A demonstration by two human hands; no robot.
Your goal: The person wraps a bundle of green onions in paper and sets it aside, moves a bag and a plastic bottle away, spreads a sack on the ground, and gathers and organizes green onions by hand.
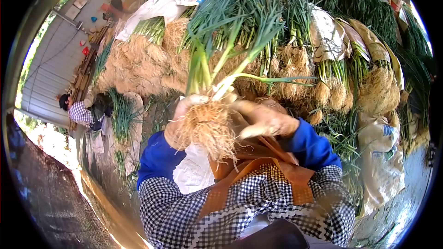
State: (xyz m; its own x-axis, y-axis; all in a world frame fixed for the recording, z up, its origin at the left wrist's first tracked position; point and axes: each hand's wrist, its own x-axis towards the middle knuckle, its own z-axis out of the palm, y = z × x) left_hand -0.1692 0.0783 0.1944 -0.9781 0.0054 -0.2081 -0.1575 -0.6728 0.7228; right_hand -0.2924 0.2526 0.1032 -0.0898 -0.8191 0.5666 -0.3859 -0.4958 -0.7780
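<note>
A bunch of leeks [210, 120], with flat green leaves, pale stems and a thick tangle of tan roots, is held up in front of my chest. My left hand [179, 117] is closed round its root end from the left, thumb across the base of the stems. Slightly blurred, my right hand [265, 119] is just right of the roots, its fingers stretched toward them and nothing visible in its grasp. Over my lap lies a brown apron [244, 157], with some root ends hanging over it. A white sack [194, 170] shows below my left hand.
Ahead lies a long row of leek bundles [295, 64], roots toward me, partly covered by white sacks [159, 7]. Loose leaves [341, 133] and another sack [380, 166] lie to the right. Another person [83, 110] works at far left beside a leek pile [122, 115].
</note>
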